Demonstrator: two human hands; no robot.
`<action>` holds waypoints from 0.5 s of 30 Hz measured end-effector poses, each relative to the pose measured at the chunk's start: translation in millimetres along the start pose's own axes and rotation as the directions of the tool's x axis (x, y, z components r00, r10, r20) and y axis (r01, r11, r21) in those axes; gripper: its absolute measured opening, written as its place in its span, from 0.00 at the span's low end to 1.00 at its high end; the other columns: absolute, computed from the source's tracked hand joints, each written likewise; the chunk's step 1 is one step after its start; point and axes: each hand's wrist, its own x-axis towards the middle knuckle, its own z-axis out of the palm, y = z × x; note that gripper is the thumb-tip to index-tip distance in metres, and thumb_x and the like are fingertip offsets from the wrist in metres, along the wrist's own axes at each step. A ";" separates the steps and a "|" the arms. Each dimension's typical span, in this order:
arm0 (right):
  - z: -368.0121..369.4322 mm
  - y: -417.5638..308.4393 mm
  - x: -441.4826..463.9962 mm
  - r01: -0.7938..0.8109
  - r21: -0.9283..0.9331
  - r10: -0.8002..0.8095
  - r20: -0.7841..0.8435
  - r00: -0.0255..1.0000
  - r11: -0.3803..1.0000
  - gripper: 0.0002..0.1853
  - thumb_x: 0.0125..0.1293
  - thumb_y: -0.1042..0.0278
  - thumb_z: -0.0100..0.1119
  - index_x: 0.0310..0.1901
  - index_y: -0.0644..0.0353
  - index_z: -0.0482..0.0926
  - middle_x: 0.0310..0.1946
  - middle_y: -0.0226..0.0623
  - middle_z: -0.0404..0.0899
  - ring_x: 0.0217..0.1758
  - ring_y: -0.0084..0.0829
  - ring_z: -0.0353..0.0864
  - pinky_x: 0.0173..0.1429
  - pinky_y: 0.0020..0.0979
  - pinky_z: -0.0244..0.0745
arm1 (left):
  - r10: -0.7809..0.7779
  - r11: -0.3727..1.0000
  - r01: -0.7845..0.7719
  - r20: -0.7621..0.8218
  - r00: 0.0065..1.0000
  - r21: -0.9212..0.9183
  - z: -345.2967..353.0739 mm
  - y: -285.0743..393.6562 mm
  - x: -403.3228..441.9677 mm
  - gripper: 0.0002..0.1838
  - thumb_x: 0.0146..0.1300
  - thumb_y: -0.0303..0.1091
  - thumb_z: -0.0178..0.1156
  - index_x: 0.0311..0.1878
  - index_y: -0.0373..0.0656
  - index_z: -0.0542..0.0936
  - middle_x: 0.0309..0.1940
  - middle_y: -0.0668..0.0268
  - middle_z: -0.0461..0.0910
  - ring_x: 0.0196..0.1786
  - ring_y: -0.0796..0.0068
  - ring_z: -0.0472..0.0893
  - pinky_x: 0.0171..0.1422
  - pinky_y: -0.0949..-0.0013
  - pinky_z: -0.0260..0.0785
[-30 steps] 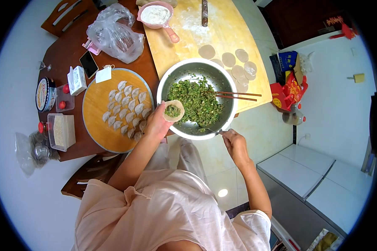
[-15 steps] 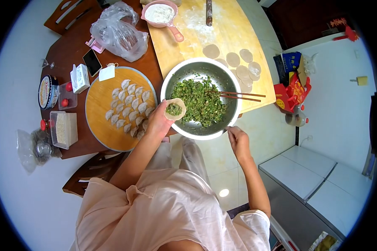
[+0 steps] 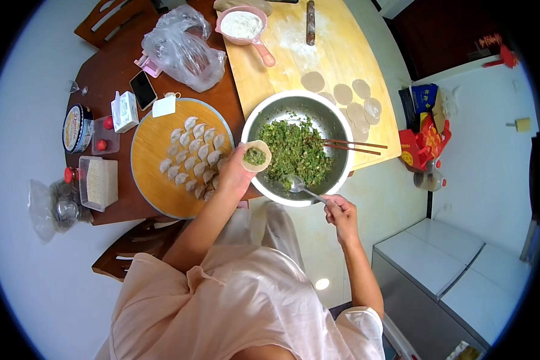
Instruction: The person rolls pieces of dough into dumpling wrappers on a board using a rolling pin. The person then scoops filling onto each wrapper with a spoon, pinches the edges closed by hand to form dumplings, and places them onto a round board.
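My left hand [image 3: 235, 174] holds a round dough wrapper [image 3: 257, 156] with green filling in its middle, at the left rim of a steel bowl [image 3: 342, 174]. Chopped green filling [image 3: 297, 150] lies in the bowl. My right hand [image 3: 341, 213] grips the handle of a metal spoon [image 3: 296, 183], whose head is over the filling near the front of the bowl. Two chopsticks [image 3: 357, 146] rest across the right rim. Several folded dumplings [image 3: 191, 162] lie on a round board [image 3: 151, 144] to the left.
Flat wrappers [image 3: 342, 93], a rolling pin [image 3: 311, 23] and a pink pan of flour [image 3: 241, 25] are on the wooden board [image 3: 252, 72] behind the bowl. Further left are a plastic bag [image 3: 186, 51], a phone [image 3: 143, 90] and a container of grains [image 3: 98, 183].
The spoon has come up from the filling's front edge, its head now visible. My left hand still holds the filled wrapper. The whole view has shifted, with the table appearing further right.
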 end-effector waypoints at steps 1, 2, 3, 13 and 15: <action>3.3 -8.2 -1.3 -0.052 0.136 0.054 -0.015 0.998 0.989 0.11 0.70 0.72 0.50 0.46 0.64 0.81 0.23 0.23 0.72 0.22 0.12 0.63 0.24 0.16 0.54 | -0.001 1.000 0.001 -0.004 1.000 -0.007 4.5 -0.3 -2.0 0.19 0.74 0.40 0.47 0.59 0.34 0.69 0.57 0.55 0.74 0.61 0.61 0.74 0.66 0.54 0.66; 9.7 -16.2 -2.2 -0.040 0.178 0.049 -0.046 0.998 0.983 0.12 0.70 0.74 0.47 0.47 0.67 0.79 0.22 0.26 0.70 0.19 0.13 0.60 0.23 0.17 0.55 | -0.002 1.000 0.002 -0.008 1.000 -0.015 9.7 -2.4 -4.7 0.18 0.73 0.38 0.48 0.58 0.34 0.70 0.55 0.55 0.74 0.59 0.61 0.75 0.65 0.54 0.68; 17.3 -22.2 -3.2 0.025 0.175 -0.011 -0.082 0.997 0.984 0.12 0.70 0.74 0.47 0.48 0.67 0.79 0.22 0.25 0.70 0.19 0.13 0.60 0.23 0.17 0.55 | -0.004 1.000 0.004 -0.012 1.000 -0.022 15.7 -4.0 -7.4 0.17 0.73 0.37 0.48 0.56 0.34 0.71 0.54 0.55 0.75 0.58 0.61 0.76 0.63 0.54 0.70; 48.6 -6.6 10.4 0.660 -0.649 -0.808 0.115 0.577 0.379 0.20 0.55 0.86 0.58 0.51 0.62 0.81 0.24 0.36 0.69 0.26 0.33 0.71 0.30 0.31 0.68 | -0.174 0.981 0.187 0.176 0.969 -0.058 63.6 -18.9 -20.7 0.20 0.75 0.43 0.45 0.58 0.36 0.70 0.56 0.55 0.74 0.60 0.61 0.74 0.66 0.52 0.66; 47.7 -0.5 10.2 0.633 -0.710 -0.804 0.161 0.572 0.308 0.23 0.51 0.87 0.60 0.51 0.61 0.81 0.23 0.37 0.68 0.25 0.36 0.71 0.29 0.33 0.69 | -0.171 0.982 0.183 0.178 0.969 -0.052 66.7 -18.7 -18.7 0.22 0.75 0.44 0.44 0.60 0.37 0.68 0.58 0.56 0.73 0.62 0.62 0.72 0.68 0.55 0.64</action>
